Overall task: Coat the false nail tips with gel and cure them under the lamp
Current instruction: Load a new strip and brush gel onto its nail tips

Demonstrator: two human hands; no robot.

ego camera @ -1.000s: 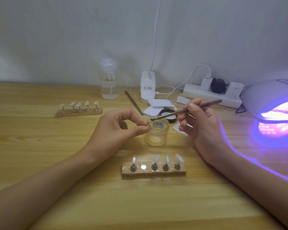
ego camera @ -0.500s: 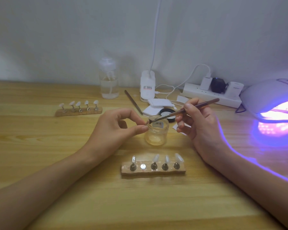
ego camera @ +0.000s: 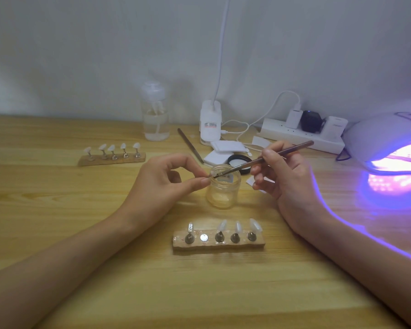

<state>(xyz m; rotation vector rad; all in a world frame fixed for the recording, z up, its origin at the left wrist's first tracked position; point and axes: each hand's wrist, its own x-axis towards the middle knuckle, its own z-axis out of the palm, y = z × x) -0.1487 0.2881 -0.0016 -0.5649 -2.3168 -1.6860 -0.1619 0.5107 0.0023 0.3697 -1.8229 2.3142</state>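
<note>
Now mid-coat, centre of frame. Pinching one false nail tip between thumb and forefinger of the left hand, other fingers curled, just over the left rim of the open gel jar. Gripping the brush pen-fashion in the right hand, long axis sloping from upper right down to the left, bristles meeting the tip. Probably short strokes along that axis next. Too small to tell how much gel is on it. Lit lamp cut off at the right edge; wooden holder lower centre, one seat bare.
</note>
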